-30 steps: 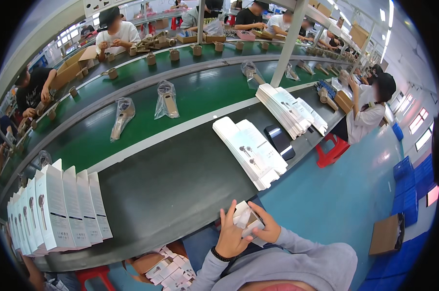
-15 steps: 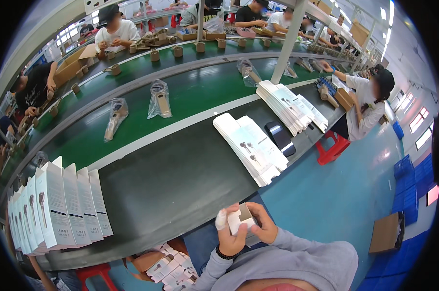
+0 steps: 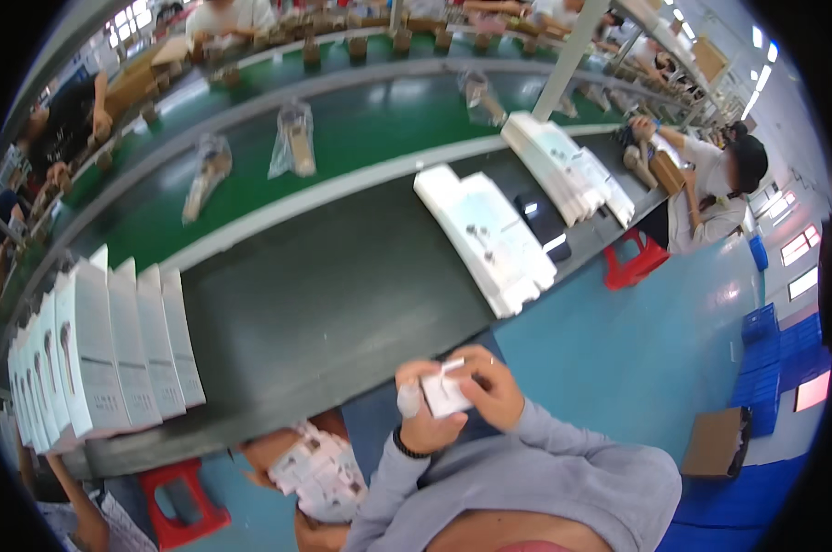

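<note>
Between my hands, close to my body at the bench's front edge, is a small white carton. Its end faces up, with flaps partly folded in and a seam showing across it. My left hand grips the carton's left side; a white wrap covers one finger and a dark beaded bracelet circles the wrist. From the right, my right hand holds the carton, fingers at its flaps. Slightly blurred, the hands hide the carton's lower part.
Flat white printed cartons lie on the dark bench beside a black phone. Opened cartons stand at left. Bagged items ride the green conveyor. Below sits a box of cartons; a co-worker sits at right.
The carton's end was open with a brownish inside showing; its flaps are now mostly folded over. My right fingers moved onto the end. The whole view has shifted, raising the bench in the picture.
</note>
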